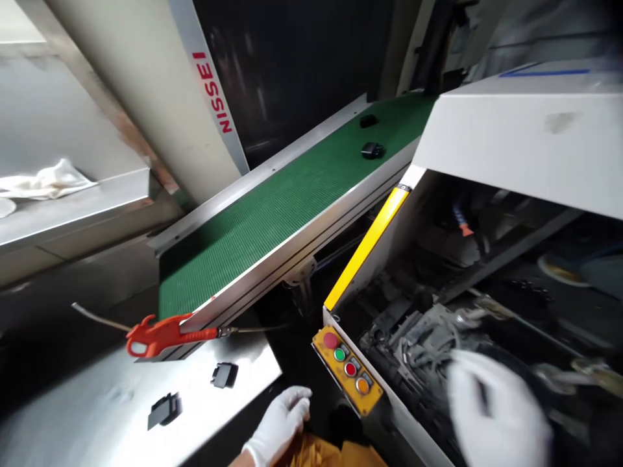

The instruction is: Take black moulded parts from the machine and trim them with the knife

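Seen from the head camera, a white-gloved left hand [280,425] hung empty with fingers loosely curled near the corner of a steel table [97,415], where two black plastic parts [224,374] lay apart. The right hand [496,408], gloved and blurred, reached into an open machine bay [438,337] of grey scrap; whether it gripped anything could not be told. Beside it sat a yellow control box [348,370] with red, green and orange buttons. A green conveyor belt [292,201] carried two more black parts [372,150] beneath a panel lettered "NISSEI" [213,92]. An orange air gun [163,335] rested at the belt's end.
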Motion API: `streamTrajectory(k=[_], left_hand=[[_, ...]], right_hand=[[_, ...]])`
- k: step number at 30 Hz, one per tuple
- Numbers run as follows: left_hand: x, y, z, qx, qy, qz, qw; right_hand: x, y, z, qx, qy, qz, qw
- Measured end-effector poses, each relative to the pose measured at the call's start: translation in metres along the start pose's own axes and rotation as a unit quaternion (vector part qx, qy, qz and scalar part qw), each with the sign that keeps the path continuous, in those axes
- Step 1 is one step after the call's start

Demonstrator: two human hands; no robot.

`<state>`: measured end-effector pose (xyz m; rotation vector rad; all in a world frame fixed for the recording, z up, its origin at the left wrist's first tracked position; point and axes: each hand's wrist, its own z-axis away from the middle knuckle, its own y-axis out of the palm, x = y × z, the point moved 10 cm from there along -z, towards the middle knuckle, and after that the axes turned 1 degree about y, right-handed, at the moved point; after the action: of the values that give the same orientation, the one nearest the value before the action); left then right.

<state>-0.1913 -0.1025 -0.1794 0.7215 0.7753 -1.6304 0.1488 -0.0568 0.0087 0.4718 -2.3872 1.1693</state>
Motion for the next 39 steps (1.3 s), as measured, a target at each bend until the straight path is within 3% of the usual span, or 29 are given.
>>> streamTrajectory(k=[2,4,6,8,13,20,27,31,33,35,39], left_hand=[[0.010,-0.009,0.002,-0.006,-0.004,-0.011,1.000],[0.016,-0.016,0.006,-0.007,0.000,-0.023,1.000],[0.020,-0.024,0.012,-0.016,0.007,-0.028,0.999],[0.026,-0.037,0.019,-0.042,0.004,-0.027,0.999],[0.052,-0.067,0.040,-0.107,-0.025,-0.016,0.994],[0.081,-0.090,0.061,-0.171,-0.061,0.021,0.983],[0.114,-0.123,0.096,-0.283,-0.077,0.079,0.953],[0.145,-0.123,0.136,-0.364,-0.102,0.144,0.914],[0.161,-0.112,0.161,-0.401,-0.123,0.173,0.891],[0.178,-0.095,0.183,-0.426,-0.153,0.196,0.870],[0.209,-0.061,0.209,-0.439,-0.187,0.223,0.850]], right_hand=[[0.045,0.079,0.030,0.169,-0.083,-0.014,0.982],[0.068,0.144,0.065,0.282,-0.114,0.011,0.953],[0.076,0.185,0.094,0.341,-0.126,0.057,0.930],[0.077,0.204,0.112,0.366,-0.147,0.096,0.914],[0.078,0.214,0.125,0.376,-0.210,0.133,0.893],[0.081,0.223,0.130,0.375,-0.269,0.140,0.876],[0.082,0.209,0.113,0.328,-0.253,0.079,0.907],[0.092,0.192,0.135,0.317,-0.238,-0.039,0.917],[0.096,0.191,0.157,0.371,-0.217,-0.091,0.898],[0.095,0.197,0.185,0.470,-0.188,-0.112,0.855],[0.075,0.207,0.239,0.676,-0.144,-0.066,0.719]])
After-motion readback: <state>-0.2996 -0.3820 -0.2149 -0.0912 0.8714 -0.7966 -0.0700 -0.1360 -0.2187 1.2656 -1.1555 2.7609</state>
